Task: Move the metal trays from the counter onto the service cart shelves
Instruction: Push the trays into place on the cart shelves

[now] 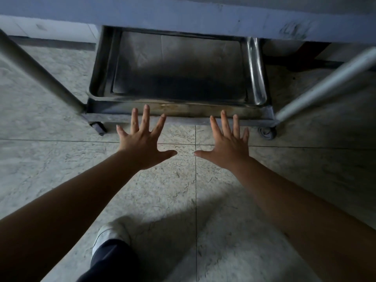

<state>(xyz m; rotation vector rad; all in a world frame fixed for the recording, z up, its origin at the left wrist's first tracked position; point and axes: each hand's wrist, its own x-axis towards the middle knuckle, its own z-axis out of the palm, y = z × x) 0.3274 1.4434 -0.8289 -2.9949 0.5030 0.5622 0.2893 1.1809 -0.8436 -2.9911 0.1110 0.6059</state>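
A dull metal tray (179,66) lies flat on the bottom shelf (183,109) of the service cart, under an upper shelf edge (183,15) that hides its far end. My left hand (142,139) and my right hand (227,143) are stretched out side by side just in front of the shelf's front rim. Both have fingers spread and hold nothing. The fingertips overlap the rim in the picture; I cannot tell whether they touch it.
Two slanted cart legs (40,74) (325,86) frame the shelf left and right. Caster wheels (99,127) (268,132) sit at its front corners. The floor is pale tile (195,190). My shoe (112,235) and dark trouser leg are below.
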